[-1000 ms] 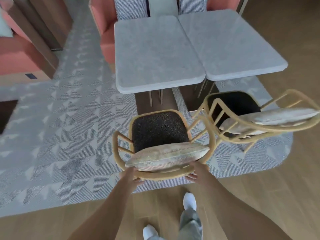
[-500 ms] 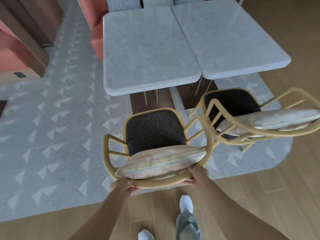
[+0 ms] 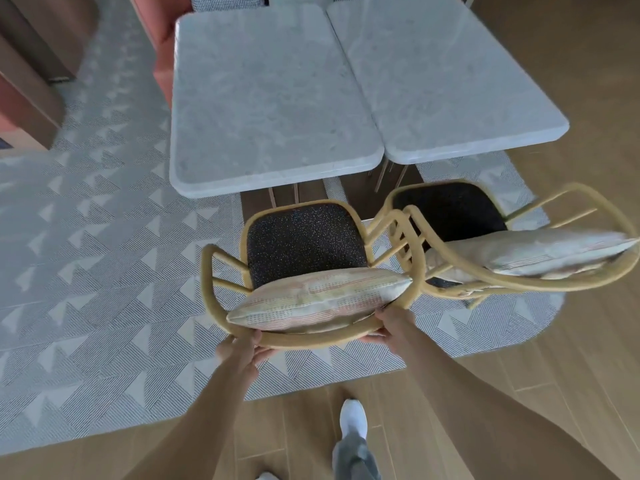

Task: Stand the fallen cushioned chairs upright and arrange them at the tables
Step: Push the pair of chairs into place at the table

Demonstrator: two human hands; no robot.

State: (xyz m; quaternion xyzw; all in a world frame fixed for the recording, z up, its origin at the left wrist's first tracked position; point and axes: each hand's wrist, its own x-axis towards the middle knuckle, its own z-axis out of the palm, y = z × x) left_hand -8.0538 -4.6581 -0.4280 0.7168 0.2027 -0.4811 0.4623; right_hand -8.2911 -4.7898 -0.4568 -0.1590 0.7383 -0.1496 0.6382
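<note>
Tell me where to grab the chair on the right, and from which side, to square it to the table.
Grip the right chair by its curved yellow top rail, one hand on each side of the back cushion. Come from behind, the floor side: its seat faces the right table and the rail is the bare, nearest part. Both hands currently grip the left chair.

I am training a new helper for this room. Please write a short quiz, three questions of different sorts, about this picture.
1. True or false: both hands grip the back rail of the left chair.
2. What lies against that chair's back? A) a towel B) a striped cushion C) a tray
3. Fill in: the right chair stands at the right ____ table.

Key: 1 true: left hand and right hand hold it. 2 B. 3 marble.
</note>
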